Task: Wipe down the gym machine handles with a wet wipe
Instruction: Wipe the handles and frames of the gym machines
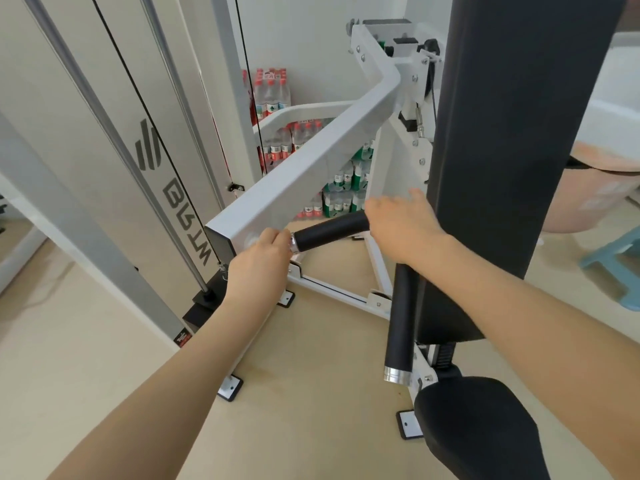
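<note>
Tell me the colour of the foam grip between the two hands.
Black foam grip, with a silver metal end cap; head view.

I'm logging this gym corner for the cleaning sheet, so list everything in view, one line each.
black foam handle grips: two, black with silver end caps; one crosswise between the hands, one hanging down beside the pad
white steel machine arm: one, white, slanting from upper right to centre
tall black padded back rest: one, black, right
black padded seat: one, black, bottom right
packs of plastic water bottles: several, red and green labels, stacked in the far corner
blue plastic stool: one, blue, right edge
wet wipe: none visible
left hand: at the crosswise grip's silver cap
right hand: fingers spread, over the grip's other end
</note>
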`<state>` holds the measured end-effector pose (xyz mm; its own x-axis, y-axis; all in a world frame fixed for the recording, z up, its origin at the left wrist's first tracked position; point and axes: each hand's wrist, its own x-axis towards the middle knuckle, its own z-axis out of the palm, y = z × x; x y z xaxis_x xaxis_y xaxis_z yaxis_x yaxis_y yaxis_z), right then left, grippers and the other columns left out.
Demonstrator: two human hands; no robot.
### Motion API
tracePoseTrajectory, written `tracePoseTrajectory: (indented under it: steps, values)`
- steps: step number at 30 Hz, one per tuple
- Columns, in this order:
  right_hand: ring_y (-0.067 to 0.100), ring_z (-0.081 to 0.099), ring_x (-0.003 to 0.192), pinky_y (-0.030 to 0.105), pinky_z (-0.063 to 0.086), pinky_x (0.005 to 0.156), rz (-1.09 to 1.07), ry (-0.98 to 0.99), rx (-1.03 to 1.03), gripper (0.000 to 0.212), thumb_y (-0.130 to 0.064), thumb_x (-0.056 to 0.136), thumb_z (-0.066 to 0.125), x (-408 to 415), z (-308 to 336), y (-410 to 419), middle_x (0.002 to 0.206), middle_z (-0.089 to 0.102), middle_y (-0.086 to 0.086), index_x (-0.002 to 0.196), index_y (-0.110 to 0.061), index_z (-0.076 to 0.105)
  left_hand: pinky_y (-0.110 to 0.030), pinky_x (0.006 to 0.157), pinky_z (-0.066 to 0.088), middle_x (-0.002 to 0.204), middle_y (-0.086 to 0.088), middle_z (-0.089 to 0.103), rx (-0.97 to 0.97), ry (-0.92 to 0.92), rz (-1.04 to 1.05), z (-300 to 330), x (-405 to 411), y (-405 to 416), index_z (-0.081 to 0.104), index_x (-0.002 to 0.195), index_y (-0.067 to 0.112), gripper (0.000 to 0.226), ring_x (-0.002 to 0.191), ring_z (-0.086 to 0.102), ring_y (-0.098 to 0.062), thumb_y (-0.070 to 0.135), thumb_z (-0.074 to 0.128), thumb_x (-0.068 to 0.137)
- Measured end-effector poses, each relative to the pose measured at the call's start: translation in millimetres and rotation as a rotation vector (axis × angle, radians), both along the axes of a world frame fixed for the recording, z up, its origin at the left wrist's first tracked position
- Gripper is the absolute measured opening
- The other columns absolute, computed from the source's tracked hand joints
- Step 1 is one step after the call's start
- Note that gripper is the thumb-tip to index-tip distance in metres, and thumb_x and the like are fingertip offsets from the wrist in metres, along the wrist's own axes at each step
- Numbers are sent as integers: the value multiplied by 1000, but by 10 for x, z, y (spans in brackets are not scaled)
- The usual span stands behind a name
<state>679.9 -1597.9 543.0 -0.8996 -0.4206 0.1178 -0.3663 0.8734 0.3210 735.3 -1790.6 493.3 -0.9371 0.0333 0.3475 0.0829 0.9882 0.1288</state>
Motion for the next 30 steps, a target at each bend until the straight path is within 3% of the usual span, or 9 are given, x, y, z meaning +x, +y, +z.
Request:
tracePoseTrajectory:
  steps: [4, 6, 10, 13, 16, 19, 22, 26, 30]
  values:
    - [18, 52, 75, 30, 38, 61, -228, -341, -437, 29, -23, 93, 44, 38, 28, 224, 92, 55, 6, 118, -9, 44, -40, 73, 51, 120, -11, 52, 179, 76, -89, 86, 171, 280, 47, 130, 7, 44, 103, 52, -30, 15, 55, 88]
    - [21, 55, 82, 30, 43, 65, -322, -506, -684, 36, -22, 92, 47, 37, 12, 270, 94, 55, 9, 125, -7, 44, -36, 81, 49, 122, -8, 52, 288, 52, -234, 106, 231, 444, 49, 129, 9, 41, 107, 53, -25, 15, 54, 89]
    - [19, 54, 81, 30, 43, 72, -465, -658, -1060, 35, -22, 86, 58, 180, -29, 330, 90, 56, 10, 116, -5, 53, -23, 95, 36, 131, -2, 50, 534, -169, -348, 125, 285, 778, 45, 133, 14, 37, 116, 49, -17, 17, 42, 96]
    - [17, 58, 76, 25, 44, 64, -513, -744, -1090, 29, -30, 88, 54, 324, -100, 414, 88, 60, 10, 107, -8, 56, -15, 99, 22, 144, 2, 40, 805, -329, -301, 179, 268, 896, 33, 142, 17, 43, 132, 35, -10, 23, 33, 100]
    - [14, 62, 68, 20, 46, 56, -534, -850, -1167, 25, -34, 91, 52, 397, -96, 473, 81, 62, 6, 99, -11, 55, -17, 103, 21, 145, 6, 40, 1014, -351, -249, 242, 158, 900, 36, 141, 19, 42, 132, 33, -7, 29, 32, 100]
    - [19, 61, 82, 27, 48, 71, -432, -778, -1112, 27, -42, 95, 43, 297, -64, 454, 94, 63, 10, 102, -17, 53, -24, 106, 28, 134, 8, 49, 1039, -339, -238, 282, 86, 916, 43, 136, 22, 39, 124, 42, -6, 32, 31, 100]
    - [24, 59, 91, 40, 49, 86, -261, -654, -1137, 30, -43, 98, 29, 212, -93, 403, 99, 61, 14, 107, -27, 53, -14, 92, 35, 112, 17, 55, 1051, -362, -279, 302, 75, 942, 52, 121, 30, 29, 103, 48, 8, 30, 31, 100]
    - [21, 56, 98, 34, 46, 88, -308, -591, -1229, 36, -33, 101, 28, 391, -157, 469, 103, 57, 10, 127, -14, 44, -25, 103, 34, 121, 14, 56, 1052, -387, -272, 257, 17, 950, 53, 124, 28, 34, 115, 49, -1, 36, 32, 98]
    - [15, 55, 87, 32, 49, 85, -387, -678, -1205, 9, -27, 98, 41, 532, -245, 684, 88, 52, -2, 104, -25, 47, -34, 109, 32, 126, 11, 56, 1062, -410, -256, 199, -33, 976, 54, 124, 27, 38, 119, 48, -5, 43, 33, 96]
